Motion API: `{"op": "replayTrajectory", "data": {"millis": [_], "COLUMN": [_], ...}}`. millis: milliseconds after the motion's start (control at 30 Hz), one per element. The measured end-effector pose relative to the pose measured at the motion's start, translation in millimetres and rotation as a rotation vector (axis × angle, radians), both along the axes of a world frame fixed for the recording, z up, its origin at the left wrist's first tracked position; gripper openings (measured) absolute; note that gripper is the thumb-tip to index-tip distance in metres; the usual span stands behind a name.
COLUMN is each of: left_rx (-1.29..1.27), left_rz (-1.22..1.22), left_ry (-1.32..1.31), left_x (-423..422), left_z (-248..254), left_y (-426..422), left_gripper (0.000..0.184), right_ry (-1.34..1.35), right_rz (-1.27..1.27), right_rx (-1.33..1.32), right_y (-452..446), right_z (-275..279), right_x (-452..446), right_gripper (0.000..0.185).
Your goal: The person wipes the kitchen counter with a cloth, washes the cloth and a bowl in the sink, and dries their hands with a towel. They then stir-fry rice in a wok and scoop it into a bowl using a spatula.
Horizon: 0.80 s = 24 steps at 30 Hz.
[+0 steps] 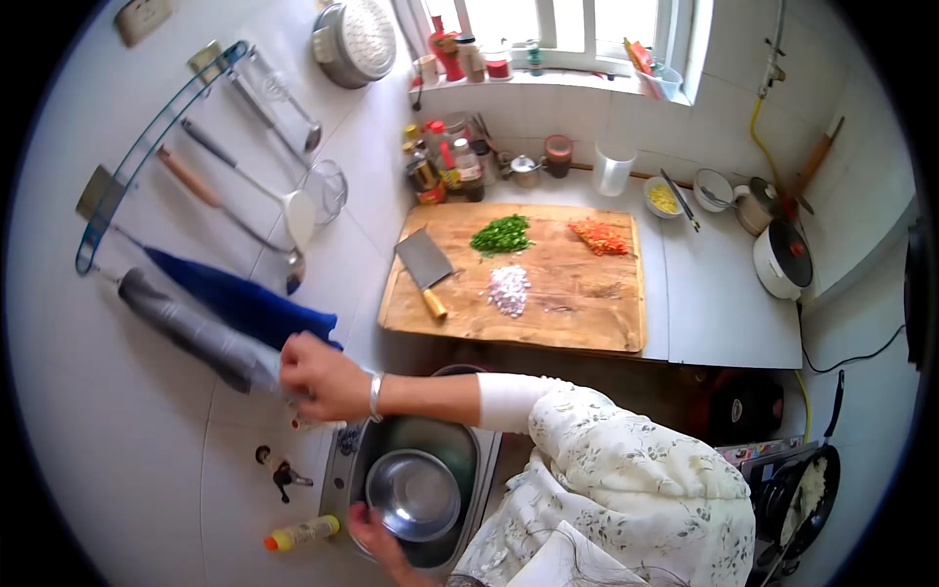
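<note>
My right hand point(323, 377), with a silver bangle at the wrist, is up by the left wall, its fingers curled. It overlaps the lower end of a grey cloth point(186, 323); whether it grips the cloth is hidden. A blue cloth point(235, 298) hangs just beside. Below, my left hand point(380, 543) hovers at the near edge of the sink point(479, 470), fingers loosely apart and slightly blurred, holding nothing visible. Close to it, a round metal basin point(415, 494) sits in the sink. A yellow-capped bottle point(301, 533) and a tap point(282, 474) are to its left.
A wooden cutting board point(567, 318) bears a cleaver point(425, 262), chopped greens point(502, 235), red pepper pieces point(599, 237) and a pale chopped heap point(509, 291). Seasoning bottles point(468, 171) stand behind. At right are a white cooker point(782, 259) and a pan point(812, 494). Utensils point(298, 215) hang at left.
</note>
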<state>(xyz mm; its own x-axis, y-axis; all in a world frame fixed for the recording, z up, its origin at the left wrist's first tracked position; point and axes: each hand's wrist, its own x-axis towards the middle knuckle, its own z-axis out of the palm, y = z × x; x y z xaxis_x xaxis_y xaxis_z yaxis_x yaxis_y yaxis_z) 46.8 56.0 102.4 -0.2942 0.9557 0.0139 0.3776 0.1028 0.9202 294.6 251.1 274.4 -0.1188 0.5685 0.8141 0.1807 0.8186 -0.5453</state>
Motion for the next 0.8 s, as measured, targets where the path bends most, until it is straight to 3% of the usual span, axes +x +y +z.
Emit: {"op": "replayTrajectory", "data": {"millis": [33,133,233,333,400,433,533,600,667,767,800], "left_rx": [0.246,0.67,0.764,0.687,0.656,0.646,0.635,0.638,0.636,0.655,0.669], "left_rz": [-0.041,-0.24,-0.433,-0.464,-0.464,-0.457,-0.441,-0.432,-0.417,-0.363,-0.342], "left_ry": [-0.162,-0.809,-1.114,-1.124,-1.089,-1.072,-1.028,-0.997,-0.959,-0.802,-0.605], "left_x": [7,67,117,142,147,147,144,143,138,130,126], "left_z": [30,149,201,206,207,207,211,211,214,215,214], "left_y": [16,72,129,162,174,179,187,189,191,191,190], "left_gripper": [0.056,0.067,0.067,0.068,0.068,0.069,0.069,0.07,0.07,0.071,0.071], "right_ry": [-0.07,-0.276,0.066,1.06,0.647,0.553,0.529,0.701,0.769,0.813,0.782], "right_rz": [0.183,0.689,1.48,1.651,1.353,1.24,0.293,0.079,0.169,0.393,0.511], "right_rx": [-0.065,-0.178,-0.635,-0.99,-0.534,-0.494,0.38,0.202,-0.215,-0.398,-0.46], "right_y": [-16,-47,-37,-13,-12,-14,2,1,-4,-27,-30], "right_z": [16,65,70,78,80,84,70,60,47,12,5], "right_x": [7,23,-12,-33,-38,-39,-56,-58,-59,-86,-86], "right_gripper": [0.02,0.018,0.028,0.026,0.029,0.027,0.023,0.021,0.022,0.037,0.043]}}
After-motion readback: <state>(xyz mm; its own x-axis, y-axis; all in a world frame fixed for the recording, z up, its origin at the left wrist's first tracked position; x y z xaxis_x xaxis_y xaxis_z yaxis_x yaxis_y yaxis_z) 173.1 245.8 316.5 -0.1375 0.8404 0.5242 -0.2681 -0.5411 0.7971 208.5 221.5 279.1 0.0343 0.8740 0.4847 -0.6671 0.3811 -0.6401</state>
